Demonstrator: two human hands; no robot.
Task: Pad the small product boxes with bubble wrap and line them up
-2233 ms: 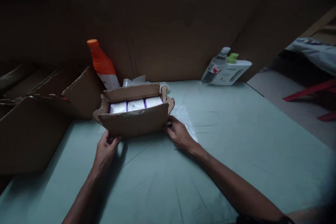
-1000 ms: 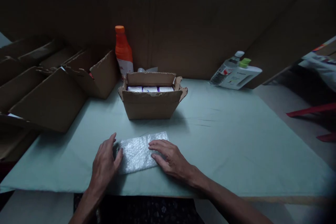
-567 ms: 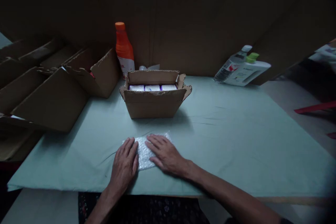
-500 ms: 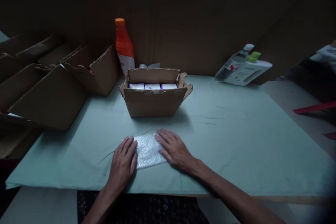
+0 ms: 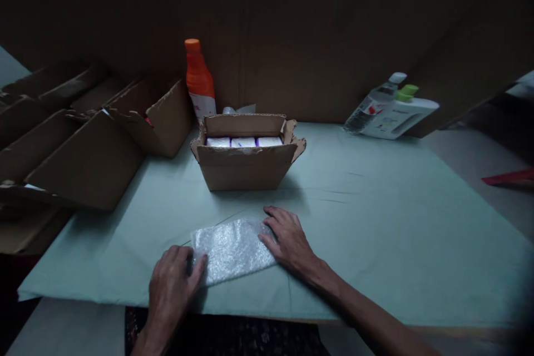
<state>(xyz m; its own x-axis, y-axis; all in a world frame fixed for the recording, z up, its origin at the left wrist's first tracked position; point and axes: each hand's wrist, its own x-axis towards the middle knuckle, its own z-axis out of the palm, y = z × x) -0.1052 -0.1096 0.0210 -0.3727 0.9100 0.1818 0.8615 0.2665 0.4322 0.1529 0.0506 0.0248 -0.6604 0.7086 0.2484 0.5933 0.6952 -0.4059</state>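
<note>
A flat, clear piece of bubble wrap (image 5: 236,247) lies on the table between my hands, slightly skewed. At its left end my left hand (image 5: 172,278) is curled, with the thumb over the edge and the fingers bent beside it. My right hand (image 5: 290,239) takes the right end, its thumb and bent fingertips on the wrap. How far the fingers reach under the edges is hidden. Beyond the wrap stands an open cardboard box (image 5: 244,169), holding a row of white-topped packs (image 5: 243,142) with purple edges.
Several open cardboard boxes (image 5: 89,164) crowd the left side. At the back, an orange bottle (image 5: 200,80) stands behind the middle box. A clear plastic bottle (image 5: 373,103) and a white jug with a green cap (image 5: 403,117) lean at the back right. A cardboard panel (image 5: 312,39) borders the table.
My hands have moved apart, the left toward the lower left and the right a little rightward, from flat on the bubble wrap to its ends. More of the wrap shows. The view has tilted up slightly.
</note>
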